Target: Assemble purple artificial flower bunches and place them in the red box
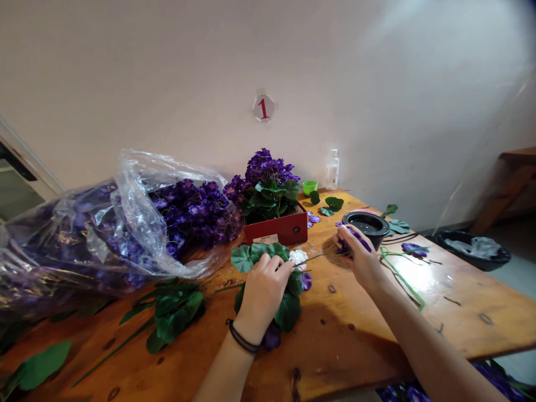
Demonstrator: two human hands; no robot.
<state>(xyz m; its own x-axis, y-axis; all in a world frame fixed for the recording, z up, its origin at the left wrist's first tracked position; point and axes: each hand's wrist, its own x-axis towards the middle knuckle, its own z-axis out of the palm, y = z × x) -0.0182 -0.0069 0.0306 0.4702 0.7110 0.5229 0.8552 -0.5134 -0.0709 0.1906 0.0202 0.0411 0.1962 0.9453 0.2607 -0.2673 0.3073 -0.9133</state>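
My left hand (263, 287) rests on a bunch of artificial green leaves (288, 310) on the wooden table (355, 335), fingers curled and pinching at a small white flower piece (298, 256). My right hand (359, 254) is closed around purple flower petals (355, 237), beside a black round pot (367, 224). A thin green stem (312, 258) runs between the two hands.
A big clear plastic bag of purple artificial flowers (125, 223) lies at the left. A red box (278, 229) holds a purple flower bunch. Loose leaves (176, 307), a long green stem (402, 276), a small green cup (310, 186), a clear bottle (332, 169) and a black bin (473, 248) are about.
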